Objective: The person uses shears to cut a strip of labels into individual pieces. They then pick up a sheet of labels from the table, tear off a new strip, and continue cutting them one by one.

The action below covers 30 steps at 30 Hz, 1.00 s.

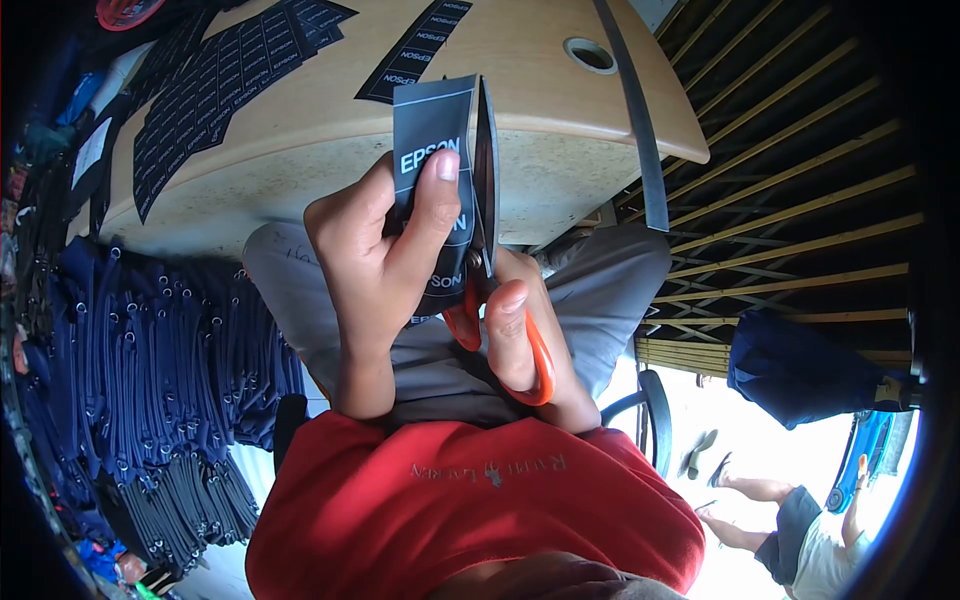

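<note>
My left hand (370, 270) holds up a black label strip (432, 120) printed with white EPSON words, thumb pressed on its front. My right hand (520, 335) grips orange-handled scissors (486, 170), fingers through the handles. The dark blades point upward along the strip's right edge and touch it. Both hands are over my lap, just in front of the wooden table's edge (560, 170). My red shirt and grey trousers fill the space below.
Black sheets of the same labels (215, 80) and a shorter label piece (415, 50) lie on the table, next to a round cable hole (590, 55) and a grey band (640, 150). Navy straps (150, 360) are piled at left. Another person (790, 520) stands lower right.
</note>
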Tool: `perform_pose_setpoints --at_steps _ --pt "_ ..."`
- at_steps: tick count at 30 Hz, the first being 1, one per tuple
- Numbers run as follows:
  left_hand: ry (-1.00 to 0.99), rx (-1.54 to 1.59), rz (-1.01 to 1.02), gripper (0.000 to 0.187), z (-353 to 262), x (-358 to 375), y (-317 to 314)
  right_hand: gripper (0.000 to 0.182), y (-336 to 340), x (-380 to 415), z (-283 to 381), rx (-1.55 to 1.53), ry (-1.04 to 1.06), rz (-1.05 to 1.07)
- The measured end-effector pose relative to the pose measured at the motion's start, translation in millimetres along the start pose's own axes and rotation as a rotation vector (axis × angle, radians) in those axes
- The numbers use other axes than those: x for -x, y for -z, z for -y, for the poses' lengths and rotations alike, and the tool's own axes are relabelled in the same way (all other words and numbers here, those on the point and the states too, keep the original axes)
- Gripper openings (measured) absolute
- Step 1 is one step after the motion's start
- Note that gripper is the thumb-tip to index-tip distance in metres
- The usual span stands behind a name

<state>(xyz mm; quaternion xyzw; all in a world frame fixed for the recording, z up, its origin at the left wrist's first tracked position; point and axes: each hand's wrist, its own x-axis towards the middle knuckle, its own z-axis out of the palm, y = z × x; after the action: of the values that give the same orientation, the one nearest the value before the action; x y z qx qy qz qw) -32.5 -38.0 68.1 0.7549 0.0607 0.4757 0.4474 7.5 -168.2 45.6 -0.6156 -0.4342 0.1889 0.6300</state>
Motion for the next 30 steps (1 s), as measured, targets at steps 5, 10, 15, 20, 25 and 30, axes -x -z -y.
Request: perform_pose_setpoints --at_steps 5,10,15,20,25,30 --pt "0.008 -0.001 0.004 0.012 -1.1 -0.5 0.4 0.073 1.0 0.2 0.4 0.008 -0.017 -0.002" --pt "-0.005 0.013 0.000 0.012 0.7 -0.5 0.1 0.071 0.6 0.2 -0.6 0.003 -0.012 -0.003" --pt "-0.007 0.038 0.007 0.012 -0.6 -0.7 0.8 0.070 0.1 0.8 0.0 -0.008 -0.017 -0.005" --pt "-0.003 0.047 0.008 0.012 -1.0 -0.5 1.9 0.070 -0.8 0.2 1.0 -0.009 -0.029 0.006" --pt "0.001 0.041 0.013 0.012 -2.3 -0.1 2.3 0.070 -3.7 1.9 -1.9 -0.034 -0.038 -0.020" --pt "-0.004 0.078 -0.001 0.013 -0.9 1.1 1.3 0.069 -5.6 1.9 -2.7 -0.050 -0.018 -0.031"
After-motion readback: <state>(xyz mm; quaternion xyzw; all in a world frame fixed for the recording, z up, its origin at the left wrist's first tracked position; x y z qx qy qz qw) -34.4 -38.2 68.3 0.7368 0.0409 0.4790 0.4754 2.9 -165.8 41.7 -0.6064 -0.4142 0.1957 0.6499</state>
